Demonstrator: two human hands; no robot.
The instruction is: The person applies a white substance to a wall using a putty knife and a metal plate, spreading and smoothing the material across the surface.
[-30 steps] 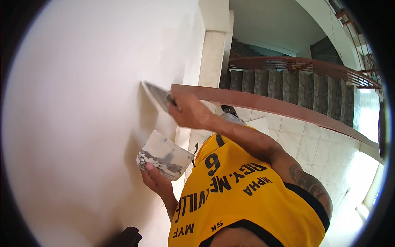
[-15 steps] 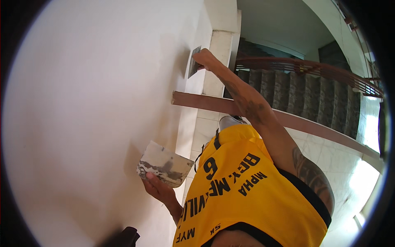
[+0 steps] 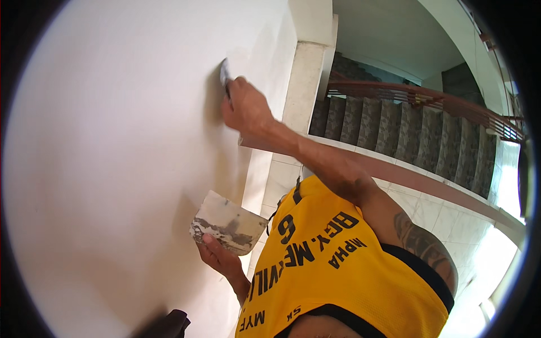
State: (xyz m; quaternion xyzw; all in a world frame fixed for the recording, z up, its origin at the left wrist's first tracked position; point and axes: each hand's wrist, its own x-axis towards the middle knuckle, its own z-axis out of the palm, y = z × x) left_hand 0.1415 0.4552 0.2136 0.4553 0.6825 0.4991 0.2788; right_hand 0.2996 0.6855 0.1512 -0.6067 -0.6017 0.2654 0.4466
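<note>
My right hand (image 3: 247,110) is wrapped round the handle of a putty knife (image 3: 225,70), its blade at the white wall (image 3: 124,141) and tilted up. The blade is seen nearly edge-on and a little blurred. Lower down, close to my body, my left hand (image 3: 221,258) grips a putty-smeared flat board (image 3: 230,222) by its edge. Grey and white putty is caked along the board's lower side, with the thumb lying over it. Most of the left fingers are hidden beneath the board.
A reddish-brown rail (image 3: 389,169) runs across under my right arm, its end near the wall. Beyond it, dark patterned stairs (image 3: 406,129) go along a curved brown handrail (image 3: 417,92). Pale floor tiles (image 3: 282,179) lie below. A dark object (image 3: 176,324) shows at the lower edge.
My right hand has swung left with the putty knife, from beside the wall's corner onto the broad wall face. The left hand and the board have barely moved.
</note>
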